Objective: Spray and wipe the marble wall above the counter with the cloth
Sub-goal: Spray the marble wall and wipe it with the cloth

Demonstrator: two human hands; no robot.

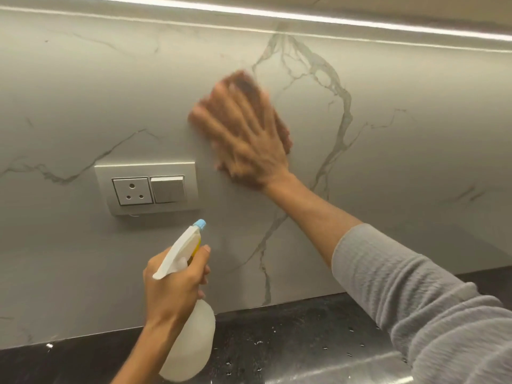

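Observation:
The pale marble wall [388, 151] with grey veins fills most of the view. My right hand [246, 139] lies flat on it, fingers spread, pressing a brown cloth [246, 81] against the stone; both are motion-blurred, and most of the cloth is hidden under the hand. My left hand [171, 289] grips a translucent white spray bottle [191, 336] by its neck, forefinger on the trigger. Its blue nozzle [200, 224] points up at the wall, just below the socket plate.
A white plate with a three-pin socket and a switch [148, 188] is set in the wall, left of the cloth. The black speckled counter [304, 333] runs along the bottom. A light strip [304, 16] glows above the wall.

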